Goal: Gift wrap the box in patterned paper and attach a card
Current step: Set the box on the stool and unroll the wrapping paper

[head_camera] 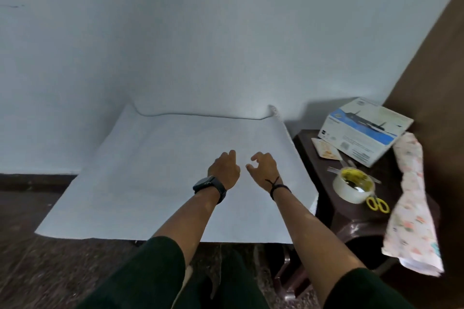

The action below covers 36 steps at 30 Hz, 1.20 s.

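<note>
White sheet (155, 170) covering table against pale wall (200, 32), both hands (left hand (224, 167), right hand (263, 167)) hovering, fingers loosely curled, empty

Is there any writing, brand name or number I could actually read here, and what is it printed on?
None can be read.
Box: printed lines and a small code-like square on its white and blue faces, too blurred to read.
Small card beside the box: printing too blurred to read.
Tape roll: no legible label.
Patterned paper: only a pattern, no words.
Watch on the left wrist: face not readable.
</note>
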{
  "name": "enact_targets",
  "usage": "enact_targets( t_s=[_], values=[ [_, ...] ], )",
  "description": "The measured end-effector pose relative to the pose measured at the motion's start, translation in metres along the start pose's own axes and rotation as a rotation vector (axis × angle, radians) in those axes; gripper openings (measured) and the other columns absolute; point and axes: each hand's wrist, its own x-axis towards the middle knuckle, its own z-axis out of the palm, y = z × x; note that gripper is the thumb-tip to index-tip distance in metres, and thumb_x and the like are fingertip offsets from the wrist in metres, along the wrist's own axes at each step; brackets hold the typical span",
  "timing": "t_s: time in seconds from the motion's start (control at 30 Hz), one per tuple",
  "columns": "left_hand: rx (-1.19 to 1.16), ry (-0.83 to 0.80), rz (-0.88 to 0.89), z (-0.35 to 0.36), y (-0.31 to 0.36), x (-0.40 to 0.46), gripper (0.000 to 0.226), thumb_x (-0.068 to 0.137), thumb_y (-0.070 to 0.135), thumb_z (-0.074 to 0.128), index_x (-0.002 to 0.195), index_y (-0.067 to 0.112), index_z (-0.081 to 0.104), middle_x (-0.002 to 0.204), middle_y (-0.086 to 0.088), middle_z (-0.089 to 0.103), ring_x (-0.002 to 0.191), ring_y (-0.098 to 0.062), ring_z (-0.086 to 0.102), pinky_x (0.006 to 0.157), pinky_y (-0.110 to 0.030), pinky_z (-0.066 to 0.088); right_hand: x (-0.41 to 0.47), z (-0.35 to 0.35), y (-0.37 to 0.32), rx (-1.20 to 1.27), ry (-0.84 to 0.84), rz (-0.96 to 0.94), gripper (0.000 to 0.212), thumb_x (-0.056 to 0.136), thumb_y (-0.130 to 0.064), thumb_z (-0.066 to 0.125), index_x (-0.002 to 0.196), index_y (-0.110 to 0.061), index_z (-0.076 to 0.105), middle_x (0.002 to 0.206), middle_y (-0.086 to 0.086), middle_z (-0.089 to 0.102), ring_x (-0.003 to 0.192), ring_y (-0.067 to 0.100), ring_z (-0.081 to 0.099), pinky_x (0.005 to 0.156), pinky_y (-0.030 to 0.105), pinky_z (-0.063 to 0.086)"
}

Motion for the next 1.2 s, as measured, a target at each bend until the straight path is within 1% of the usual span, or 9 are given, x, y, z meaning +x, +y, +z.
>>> enact_targets(
  t_s=[0.1,0.2,0.27,0.33,0.43,0.63,0.87,1.07,1.2],
  values=[
    [0.177,-0.016,-0.084,0.007,-0.047,0.011,0.041,0.097,0.026,0.039,0.136,0.012,0.036,0.139,-0.012,0.037,0.123,-0.032,0.041,0.097,-0.043,0.039,0.015,0.034,0.002,-0.163,-0.080,-0.021,0.041,0.092,-0.034,0.055,0.126,-0.013,0.048,0.133,0.011,0.040,0.121,0.029,0.042,0.097,0.036,0.039],
    [0.304,-0.106,-0.170,0.011,-0.092,0.021,0.060,0.098,0.047,0.031,0.148,0.017,0.018,0.157,-0.010,0.011,0.142,-0.033,0.013,0.113,-0.051,0.015,0.033,0.055,0.006,-0.292,-0.126,-0.026,0.053,0.092,-0.045,0.051,0.137,-0.020,0.039,0.146,0.011,0.029,0.135,0.031,0.029,0.110,0.043,0.027],
    [0.306,-0.163,-0.230,0.014,-0.113,0.025,0.070,0.095,0.060,0.024,0.152,0.026,0.002,0.159,-0.005,-0.009,0.146,-0.031,-0.008,0.113,-0.056,-0.002,0.044,0.060,0.011,-0.372,-0.171,-0.012,0.061,0.093,-0.052,0.044,0.145,-0.025,0.028,0.154,0.010,0.015,0.143,0.031,0.011,0.115,0.052,0.011],
    [0.282,-0.199,-0.250,0.019,-0.123,0.028,0.075,0.092,0.067,0.021,0.151,0.031,-0.006,0.158,-0.002,-0.018,0.145,-0.029,-0.016,0.111,-0.059,-0.009,0.054,0.060,0.019,-0.450,-0.216,0.008,0.066,0.093,-0.058,0.037,0.150,-0.031,0.016,0.159,0.007,0.003,0.145,0.031,-0.002,0.114,0.056,0.003],
    [0.260,-0.237,-0.245,0.032,-0.123,0.026,0.075,0.090,0.070,0.019,0.150,0.034,-0.008,0.158,0.000,-0.019,0.144,-0.028,-0.019,0.110,-0.060,-0.012,0.064,0.054,0.035,-0.498,-0.289,0.072,0.069,0.092,-0.065,0.028,0.150,-0.036,0.005,0.160,0.002,-0.006,0.146,0.030,-0.007,0.113,0.058,0.000],
    [0.273,-0.233,-0.230,0.055,-0.102,0.030,0.072,0.092,0.067,0.012,0.149,0.031,-0.014,0.156,-0.002,-0.023,0.143,-0.031,-0.023,0.108,-0.063,-0.015,0.069,0.041,0.061,-0.532,-0.300,0.106,0.070,0.090,-0.069,0.023,0.150,-0.039,0.000,0.159,-0.002,-0.010,0.146,0.027,-0.007,0.114,0.057,0.001],
    [0.271,-0.233,-0.254,0.055,-0.104,0.025,0.073,0.091,0.069,0.012,0.149,0.033,-0.014,0.156,-0.001,-0.024,0.143,-0.029,-0.022,0.109,-0.063,-0.013,0.072,0.043,0.056,-0.513,-0.324,0.097,0.076,0.092,-0.066,0.025,0.150,-0.030,-0.008,0.159,-0.002,-0.011,0.146,0.028,-0.009,0.114,0.057,0.000],
    [0.260,-0.284,-0.254,0.042,-0.101,0.032,0.073,0.091,0.069,0.012,0.149,0.033,-0.013,0.158,0.000,-0.020,0.144,-0.030,-0.017,0.109,-0.063,-0.008,0.071,0.040,0.054,-0.504,-0.307,0.078,0.074,0.095,-0.061,0.026,0.152,-0.022,-0.003,0.159,0.000,-0.009,0.146,0.025,-0.008,0.116,0.054,0.000],
    [0.277,-0.288,-0.226,0.037,-0.093,0.028,0.069,0.094,0.064,0.013,0.149,0.032,-0.013,0.158,-0.002,-0.018,0.145,-0.030,-0.015,0.110,-0.063,-0.008,0.062,0.032,0.048,-0.433,-0.282,0.033,0.070,0.097,-0.054,0.029,0.152,-0.018,0.003,0.160,0.005,0.000,0.147,0.026,-0.002,0.117,0.047,0.003]
  ],
)
